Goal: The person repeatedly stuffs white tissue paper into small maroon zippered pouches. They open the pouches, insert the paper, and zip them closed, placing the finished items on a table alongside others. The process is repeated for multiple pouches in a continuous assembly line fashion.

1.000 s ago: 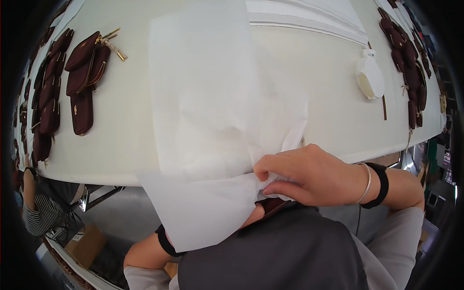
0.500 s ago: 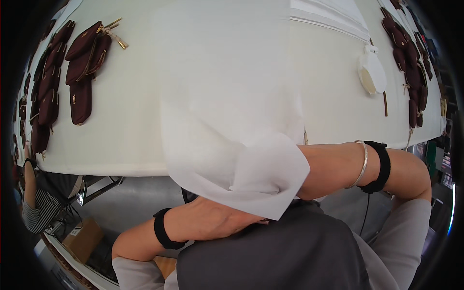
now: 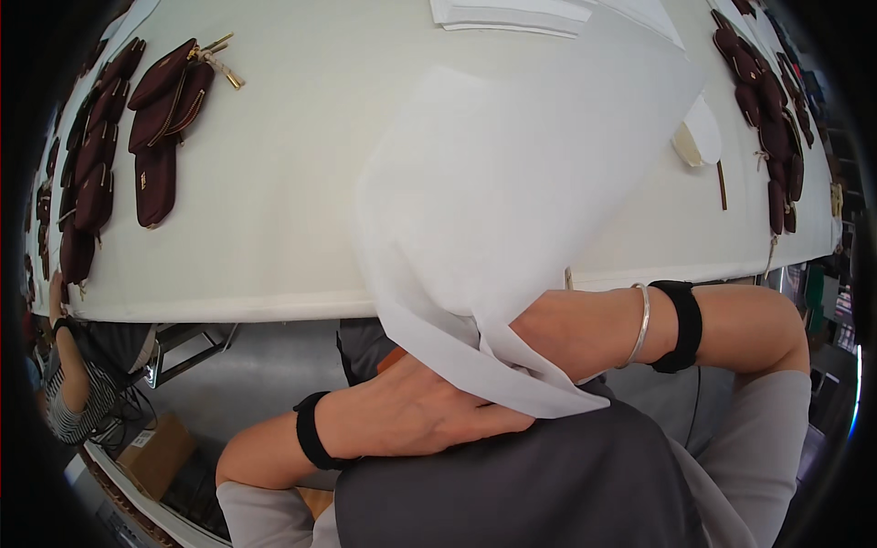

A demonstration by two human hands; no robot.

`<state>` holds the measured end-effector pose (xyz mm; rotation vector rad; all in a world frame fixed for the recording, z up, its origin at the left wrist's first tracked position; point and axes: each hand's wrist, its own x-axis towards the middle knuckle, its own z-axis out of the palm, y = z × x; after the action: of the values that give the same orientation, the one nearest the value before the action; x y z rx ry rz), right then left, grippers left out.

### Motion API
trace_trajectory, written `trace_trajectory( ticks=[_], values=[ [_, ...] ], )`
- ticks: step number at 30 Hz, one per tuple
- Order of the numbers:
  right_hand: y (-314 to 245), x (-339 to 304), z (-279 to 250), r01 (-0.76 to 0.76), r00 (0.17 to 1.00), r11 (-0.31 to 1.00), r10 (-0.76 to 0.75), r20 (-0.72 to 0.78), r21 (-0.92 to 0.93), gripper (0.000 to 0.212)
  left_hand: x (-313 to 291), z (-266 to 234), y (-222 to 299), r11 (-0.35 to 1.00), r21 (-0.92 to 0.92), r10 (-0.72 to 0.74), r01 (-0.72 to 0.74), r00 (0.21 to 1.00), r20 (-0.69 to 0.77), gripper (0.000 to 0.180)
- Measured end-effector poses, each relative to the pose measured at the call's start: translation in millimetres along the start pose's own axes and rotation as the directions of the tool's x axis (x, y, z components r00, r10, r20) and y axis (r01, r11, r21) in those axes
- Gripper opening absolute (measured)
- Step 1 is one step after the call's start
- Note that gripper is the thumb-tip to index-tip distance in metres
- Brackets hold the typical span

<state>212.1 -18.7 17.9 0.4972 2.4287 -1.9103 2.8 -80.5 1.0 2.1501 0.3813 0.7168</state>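
A large, thin white sheet, like tissue paper (image 3: 493, 173), slopes from the table down toward my lap, its near end gathered into folds. My left hand (image 3: 429, 411) is closed at the lower edge of the sheet, just above the dark apron; folds cover part of its fingers. Under the sheet's right side reaches my right hand (image 3: 557, 324), its fingers hidden by the folds. Beside the left hand, a small orange-brown patch (image 3: 391, 358) shows; what it is I cannot make out.
Maroon zip pouches (image 3: 155, 183) with gold-coloured zips lie at the left, more maroon pouches (image 3: 776, 137) at the right. Folded white sheets (image 3: 512, 16) rest at the far side of the table (image 3: 228, 228). A white rounded object (image 3: 699, 137) sits right. Another person's arm (image 3: 68, 361) shows far left.
The sheet's far part has swung to the right, and its near folds have shifted. My right hand has moved a little left; more of my left hand shows.
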Motion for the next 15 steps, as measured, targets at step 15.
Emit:
trace_trajectory(
  ticks=[15],
  values=[
    [-5.0, -40.0, 5.8, -0.335, 0.941, 0.920, 0.316, 0.120, 0.206, 0.022, -6.3, 9.6, 7.8, 0.959, 0.254, -0.087, 0.128, 0.982, -0.165, 0.009]
  ],
)
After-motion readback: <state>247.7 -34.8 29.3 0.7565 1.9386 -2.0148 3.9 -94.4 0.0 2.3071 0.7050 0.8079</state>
